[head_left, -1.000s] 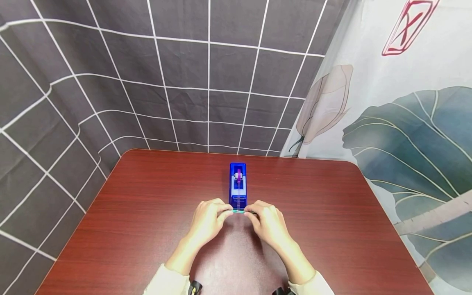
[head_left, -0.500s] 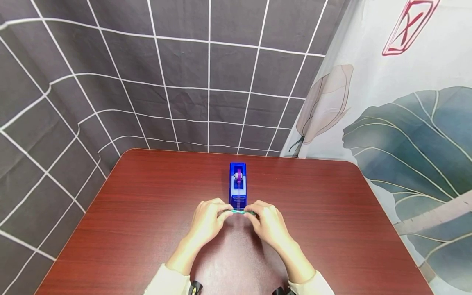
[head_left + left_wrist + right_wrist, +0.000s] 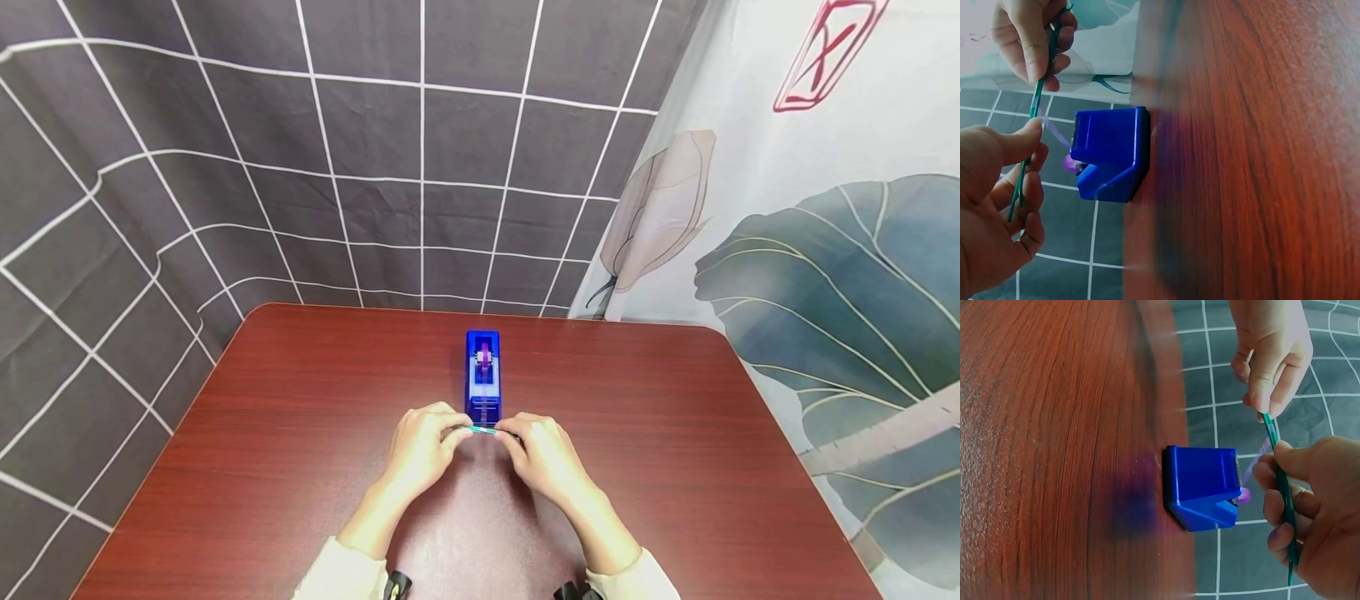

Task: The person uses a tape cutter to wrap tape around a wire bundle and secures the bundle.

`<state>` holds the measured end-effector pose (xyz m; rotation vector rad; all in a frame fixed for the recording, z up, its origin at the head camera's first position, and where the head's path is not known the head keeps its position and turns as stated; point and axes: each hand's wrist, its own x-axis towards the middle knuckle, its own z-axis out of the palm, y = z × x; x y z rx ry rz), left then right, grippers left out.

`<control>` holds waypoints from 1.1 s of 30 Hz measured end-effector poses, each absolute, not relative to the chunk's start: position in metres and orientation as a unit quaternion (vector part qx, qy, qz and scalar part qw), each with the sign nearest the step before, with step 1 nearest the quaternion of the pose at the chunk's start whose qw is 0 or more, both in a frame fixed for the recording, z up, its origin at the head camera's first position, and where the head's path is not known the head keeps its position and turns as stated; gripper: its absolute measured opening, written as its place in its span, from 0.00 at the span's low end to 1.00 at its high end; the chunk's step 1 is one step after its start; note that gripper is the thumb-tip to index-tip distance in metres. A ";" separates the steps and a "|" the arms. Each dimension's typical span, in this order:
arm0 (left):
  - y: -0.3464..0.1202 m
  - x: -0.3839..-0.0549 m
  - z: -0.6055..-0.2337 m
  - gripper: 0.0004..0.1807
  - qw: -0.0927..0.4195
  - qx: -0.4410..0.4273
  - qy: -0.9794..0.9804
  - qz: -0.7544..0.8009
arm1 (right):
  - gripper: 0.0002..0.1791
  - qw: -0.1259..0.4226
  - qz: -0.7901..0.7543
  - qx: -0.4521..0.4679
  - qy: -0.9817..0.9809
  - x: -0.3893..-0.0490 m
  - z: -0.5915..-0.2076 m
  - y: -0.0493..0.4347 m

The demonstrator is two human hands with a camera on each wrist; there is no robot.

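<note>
My left hand and right hand pinch a thin green bundle between thumbs and fingers, one hand near each end. It looks like slender sticks or stems lying together; their ends split apart below the left fingers in the left wrist view. A blue tape dispenser with a purple roll stands on the table just beyond the hands. A strip of clear tape stretches from the dispenser to the bundle's middle, between my hands. The bundle is held above the table, and my fingers hide much of it.
The reddish-brown wooden table spreads around the dispenser. A dark grid-patterned curtain hangs behind it, and a white curtain with leaf prints hangs at the right. Dark wrist-worn devices show at the sleeves.
</note>
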<state>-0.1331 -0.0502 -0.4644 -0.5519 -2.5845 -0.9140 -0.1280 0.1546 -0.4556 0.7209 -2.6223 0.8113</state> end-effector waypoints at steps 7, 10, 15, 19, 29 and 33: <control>-0.049 -0.133 -0.462 0.02 0.149 -0.181 -0.914 -0.332 | 0.01 0.181 0.266 0.256 -0.912 -0.128 -0.457 0.155; -0.049 -0.134 -0.461 0.05 0.143 -0.178 -0.917 -0.328 | 0.01 0.190 0.263 0.261 -0.909 -0.128 -0.458 0.155; -0.049 -0.135 -0.462 0.08 0.148 -0.176 -0.921 -0.313 | 0.01 0.194 0.259 0.261 -0.910 -0.128 -0.458 0.155; -0.049 -0.135 -0.462 0.08 0.153 -0.177 -0.919 -0.318 | 0.01 0.197 0.255 0.256 -0.911 -0.129 -0.459 0.155; -0.050 -0.136 -0.461 0.07 0.126 -0.155 -0.909 -0.365 | 0.03 0.201 0.254 0.242 -0.914 -0.129 -0.460 0.153; -0.050 -0.137 -0.461 0.05 0.120 -0.154 -0.909 -0.369 | 0.03 0.195 0.257 0.238 -0.916 -0.129 -0.460 0.153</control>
